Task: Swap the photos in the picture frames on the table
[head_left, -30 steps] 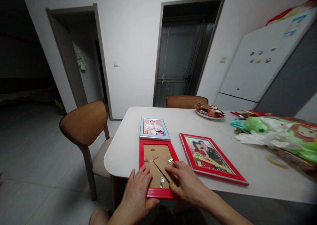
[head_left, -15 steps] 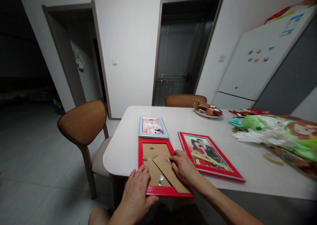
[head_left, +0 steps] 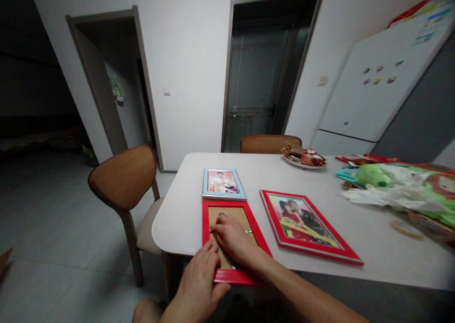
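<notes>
A red picture frame [head_left: 259, 230] lies back side up at the table's near edge, its brown backing board [head_left: 242, 217] showing. My left hand [head_left: 199, 275] holds its lower left corner, fingers on the left rim and thumb by the front rim. My right hand [head_left: 232, 240] reaches across the board, its bent fingers at the metal clip by the left rim; that clip is mostly covered. Another metal clip [head_left: 249, 231] shows on the right side. Beyond lies a light blue picture frame [head_left: 223, 182], photo up, touching or nearly touching the red one. The board's stand is largely hidden under my right arm.
To the right is a second red picture frame [head_left: 350, 255] with a couple's photo. A plate [head_left: 302, 165] of items, green and white wrappings [head_left: 387, 190] and a tape roll [head_left: 407, 229] are on the white table [head_left: 177, 214]. A wooden chair [head_left: 124, 176] stands left.
My right hand has moved left across the backing board, from the right-hand clip to the left-hand one. My left hand stays at the frame's corner. The view has shifted slightly.
</notes>
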Demonstrator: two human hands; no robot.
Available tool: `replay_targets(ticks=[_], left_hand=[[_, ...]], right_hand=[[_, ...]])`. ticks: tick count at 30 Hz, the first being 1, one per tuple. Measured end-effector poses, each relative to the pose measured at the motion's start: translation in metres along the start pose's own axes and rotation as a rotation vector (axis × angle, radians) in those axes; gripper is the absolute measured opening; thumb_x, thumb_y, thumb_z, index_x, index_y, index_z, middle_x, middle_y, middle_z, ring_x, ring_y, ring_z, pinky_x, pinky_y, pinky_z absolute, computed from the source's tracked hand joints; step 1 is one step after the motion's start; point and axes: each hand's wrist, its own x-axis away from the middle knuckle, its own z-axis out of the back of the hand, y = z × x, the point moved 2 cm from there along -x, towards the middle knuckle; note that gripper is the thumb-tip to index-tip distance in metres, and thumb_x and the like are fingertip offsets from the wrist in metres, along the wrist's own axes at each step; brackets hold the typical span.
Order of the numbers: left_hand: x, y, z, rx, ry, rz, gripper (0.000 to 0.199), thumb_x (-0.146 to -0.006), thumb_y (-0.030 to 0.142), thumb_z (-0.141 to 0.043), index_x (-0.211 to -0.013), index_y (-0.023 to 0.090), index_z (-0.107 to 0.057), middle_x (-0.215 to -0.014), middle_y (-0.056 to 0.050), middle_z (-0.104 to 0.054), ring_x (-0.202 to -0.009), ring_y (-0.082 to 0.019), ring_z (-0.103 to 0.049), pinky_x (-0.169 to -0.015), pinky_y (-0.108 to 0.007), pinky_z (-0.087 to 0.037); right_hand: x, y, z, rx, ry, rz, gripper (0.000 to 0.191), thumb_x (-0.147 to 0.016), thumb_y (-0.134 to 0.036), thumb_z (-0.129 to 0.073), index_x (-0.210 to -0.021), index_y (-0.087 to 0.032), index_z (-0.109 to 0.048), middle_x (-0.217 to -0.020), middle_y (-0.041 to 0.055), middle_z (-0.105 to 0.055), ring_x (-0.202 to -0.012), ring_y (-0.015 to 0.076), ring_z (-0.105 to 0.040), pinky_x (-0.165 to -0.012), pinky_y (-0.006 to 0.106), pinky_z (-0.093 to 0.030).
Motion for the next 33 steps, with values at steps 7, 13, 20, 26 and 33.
replay_targets(ticks=[7,13,20,26,33], left_hand=[[0.0,0.002,0.003,0.038,-0.007,0.026,0.039,-0.064,0.02,-0.061,-0.101,0.011,-0.053,-0.124,-0.013,-0.045,-0.12,-0.024,-0.033,-0.099,-0.037,-0.03],[0.0,0.002,0.004,0.06,-0.015,0.054,0.044,-0.063,0.019,-0.061,-0.105,0.012,-0.052,-0.127,-0.013,-0.042,-0.12,-0.024,-0.032,-0.099,-0.038,-0.029],[0.001,0.008,0.006,0.074,-0.032,0.063,0.047,-0.062,0.02,-0.06,-0.107,0.01,-0.052,-0.125,-0.013,-0.044,-0.12,-0.025,-0.033,-0.099,-0.037,-0.029],[0.001,0.004,0.004,0.08,-0.01,0.063,0.044,-0.061,0.02,-0.061,-0.104,0.011,-0.054,-0.123,-0.012,-0.046,-0.119,-0.024,-0.034,-0.098,-0.036,-0.031],[0.002,0.001,0.003,0.063,-0.02,0.095,0.05,-0.061,0.021,-0.06,-0.109,0.009,-0.051,-0.123,-0.013,-0.046,-0.119,-0.023,-0.034,-0.099,-0.035,-0.03]], right_hand=[[-0.009,0.001,0.001,0.006,-0.008,-0.136,0.021,-0.077,-0.021,-0.045,-0.071,-0.017,-0.065,-0.075,0.0063,-0.059,-0.071,0.0137,-0.05,-0.063,0.023,-0.033],[-0.012,-0.001,-0.005,0.038,-0.039,-0.042,0.023,-0.074,-0.014,-0.045,-0.061,-0.014,-0.063,-0.067,0.0058,-0.058,-0.065,0.0126,-0.048,-0.06,0.023,-0.031],[-0.007,0.0,-0.003,0.058,-0.058,0.074,0.023,-0.075,-0.017,-0.045,-0.063,-0.015,-0.064,-0.068,0.0055,-0.059,-0.064,0.0126,-0.047,-0.059,0.023,-0.03],[-0.01,0.015,-0.002,-0.081,-0.011,-0.008,0.022,-0.076,-0.02,-0.043,-0.075,-0.016,-0.065,-0.075,0.0052,-0.062,-0.071,0.0129,-0.052,-0.064,0.021,-0.033],[-0.035,0.058,-0.014,-0.098,0.035,-0.307,0.021,-0.075,-0.025,-0.045,-0.073,-0.015,-0.063,-0.072,0.0062,-0.064,-0.064,0.0131,-0.053,-0.056,0.021,-0.031]])
